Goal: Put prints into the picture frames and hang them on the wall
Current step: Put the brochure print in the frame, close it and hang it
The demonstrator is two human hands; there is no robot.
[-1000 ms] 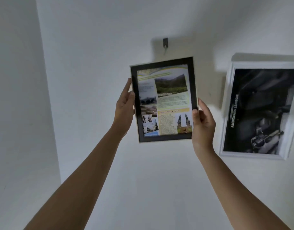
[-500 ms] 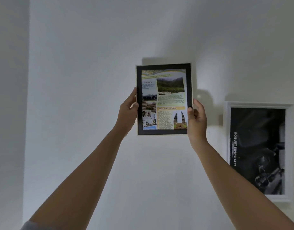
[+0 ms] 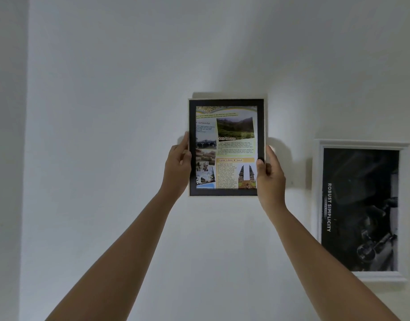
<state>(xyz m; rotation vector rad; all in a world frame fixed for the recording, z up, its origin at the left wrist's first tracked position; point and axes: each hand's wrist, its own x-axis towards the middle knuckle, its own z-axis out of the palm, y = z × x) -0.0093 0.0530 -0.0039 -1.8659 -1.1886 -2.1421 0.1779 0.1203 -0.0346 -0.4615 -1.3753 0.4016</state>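
Your left hand (image 3: 177,169) grips the left edge of the black frame (image 3: 226,102), thumb laid along the front border and the other fingers hidden behind it. Your right hand (image 3: 270,179) grips the right edge a little lower, thumb tip pressed on the front border and fingers curled round the side. Both arms reach up and forward.

Between your hands the frame stands upright in portrait, long axis vertical, top edge level, glazed face turned toward you and back to the wall (image 3: 106,112). It is a flat rectangle with a narrow, smooth, dark border and a pale outer edge. It throws only a thin shadow along its top, so it sits very close to the wall; you cannot tell whether it touches.

Inside it, the print (image 3: 231,147) is a glossy colour page of small photographs, text blocks and yellow bands.

The wall is plain, matt and white. Beyond your right hand, well apart and lower, hangs a white frame (image 3: 317,205) with a moulded border. It is also in portrait and holds a dark poster (image 3: 361,205) whose white lettering runs vertically.
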